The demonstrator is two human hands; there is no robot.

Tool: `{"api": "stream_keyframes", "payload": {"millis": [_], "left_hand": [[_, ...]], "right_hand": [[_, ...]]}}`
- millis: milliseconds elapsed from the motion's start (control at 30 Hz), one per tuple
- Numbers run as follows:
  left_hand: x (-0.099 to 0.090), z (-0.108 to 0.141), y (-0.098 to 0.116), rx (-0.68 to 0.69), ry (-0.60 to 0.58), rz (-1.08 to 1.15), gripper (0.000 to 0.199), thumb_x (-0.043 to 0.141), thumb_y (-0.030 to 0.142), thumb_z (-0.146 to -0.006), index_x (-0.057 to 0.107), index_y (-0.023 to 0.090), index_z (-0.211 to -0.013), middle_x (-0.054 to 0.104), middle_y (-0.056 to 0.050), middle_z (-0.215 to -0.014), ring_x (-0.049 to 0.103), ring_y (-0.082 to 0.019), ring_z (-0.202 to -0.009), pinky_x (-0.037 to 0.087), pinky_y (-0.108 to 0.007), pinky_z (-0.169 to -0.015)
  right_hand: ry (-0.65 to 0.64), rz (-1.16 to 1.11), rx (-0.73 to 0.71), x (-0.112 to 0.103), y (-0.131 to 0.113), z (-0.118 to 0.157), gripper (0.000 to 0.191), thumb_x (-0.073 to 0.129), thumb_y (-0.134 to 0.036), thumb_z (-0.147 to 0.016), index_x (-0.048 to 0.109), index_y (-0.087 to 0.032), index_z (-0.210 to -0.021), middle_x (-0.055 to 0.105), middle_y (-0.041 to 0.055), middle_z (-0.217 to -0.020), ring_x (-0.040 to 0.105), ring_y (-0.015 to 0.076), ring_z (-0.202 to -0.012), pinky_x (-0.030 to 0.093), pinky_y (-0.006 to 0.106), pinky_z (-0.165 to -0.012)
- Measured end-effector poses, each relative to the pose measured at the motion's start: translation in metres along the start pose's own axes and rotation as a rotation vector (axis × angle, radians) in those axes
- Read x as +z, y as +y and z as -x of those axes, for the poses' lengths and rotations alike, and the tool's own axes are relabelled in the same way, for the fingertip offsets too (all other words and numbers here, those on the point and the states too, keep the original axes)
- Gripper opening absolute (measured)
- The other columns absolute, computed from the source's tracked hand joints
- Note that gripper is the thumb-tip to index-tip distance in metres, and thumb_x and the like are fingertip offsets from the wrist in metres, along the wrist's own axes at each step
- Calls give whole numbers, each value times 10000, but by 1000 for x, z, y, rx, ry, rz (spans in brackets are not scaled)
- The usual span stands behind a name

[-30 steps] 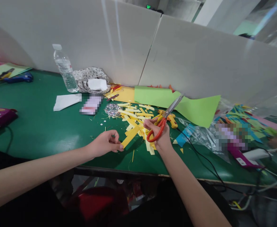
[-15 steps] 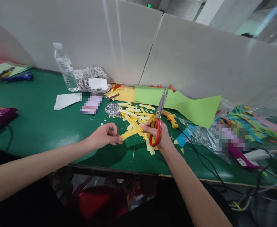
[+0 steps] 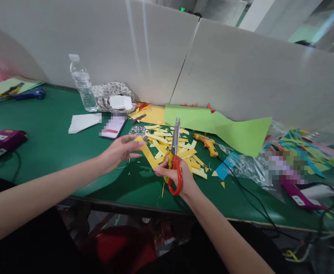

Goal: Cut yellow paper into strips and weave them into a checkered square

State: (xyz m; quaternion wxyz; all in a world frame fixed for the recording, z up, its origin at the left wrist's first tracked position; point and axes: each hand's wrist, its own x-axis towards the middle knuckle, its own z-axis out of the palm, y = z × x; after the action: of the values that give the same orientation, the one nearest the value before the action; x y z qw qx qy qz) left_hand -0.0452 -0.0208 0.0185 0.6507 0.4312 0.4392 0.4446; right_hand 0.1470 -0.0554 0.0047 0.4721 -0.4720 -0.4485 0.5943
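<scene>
My right hand (image 3: 177, 177) holds red-and-yellow-handled scissors (image 3: 175, 140), blades pointing up and away, and also pinches the lower end of a yellow paper strip (image 3: 147, 154). At the strip's upper end is my left hand (image 3: 118, 152), its fingers spread, with the fingertips touching the paper and the thumb apart below. Behind and right of the scissors lies a pile of cut yellow paper strips (image 3: 188, 152). A clump of glittery material (image 3: 138, 131) sits behind my left hand.
Left and back are a water bottle (image 3: 84, 87), patterned cloth (image 3: 112, 91), phone (image 3: 113, 126) and white paper (image 3: 84, 122). Green paper (image 3: 238, 131), a yellow glue gun (image 3: 207, 144) with a cable, clear plastic (image 3: 249, 167) and colored scraps (image 3: 304, 148) lie right. A partition (image 3: 241, 68) stands behind.
My right hand and the scissors have moved left and nearer. My left hand has risen and its fingers have spread. The yellow strip now slants the other way, with its left end farther up.
</scene>
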Motion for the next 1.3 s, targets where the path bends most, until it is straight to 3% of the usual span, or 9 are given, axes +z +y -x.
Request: {"api": "stream_keyframes", "payload": {"millis": [67,167,367,833,1300], "left_hand": [[10,8,-8,-96,-49,25,454,772,287,-631,542,184,-1009,649,-68,-1059,621,-168,-940,518,-283,-785],[21,18,-18,-172,-90,-58,413,797,256,-590,578,161,-927,670,-47,-893,640,-156,-832,513,-273,-742],[18,17,-19,-145,-8,-30,275,792,262,-588,608,144,-756,656,-12,-757,628,-125,-727,505,-269,-745],[11,10,-14,-50,0,-58,248,780,284,-605,633,157,-760,661,3,-764,626,-109,-707,509,-272,-763],[10,9,-15,-64,-3,-19,253,782,260,-611,645,154,-797,670,-7,-787,635,-115,-721,522,-269,-765]], "right_hand": [[68,-18,-42,3,4,0,460,835,-285,-437,451,-211,-679,535,-80,-538,564,133,-554,511,335,-656],[114,13,-81,5,7,1,454,834,-297,-453,447,-217,-676,549,-67,-566,561,134,-566,500,330,-681],[97,67,-109,10,9,5,433,821,-313,-492,446,-217,-685,544,-66,-567,544,122,-569,482,298,-666],[105,119,-124,11,12,5,427,813,-367,-506,455,-224,-689,560,-49,-596,560,144,-586,501,346,-697],[117,89,-113,11,13,4,435,822,-340,-484,452,-220,-679,550,-57,-590,551,139,-583,498,334,-669]]}}
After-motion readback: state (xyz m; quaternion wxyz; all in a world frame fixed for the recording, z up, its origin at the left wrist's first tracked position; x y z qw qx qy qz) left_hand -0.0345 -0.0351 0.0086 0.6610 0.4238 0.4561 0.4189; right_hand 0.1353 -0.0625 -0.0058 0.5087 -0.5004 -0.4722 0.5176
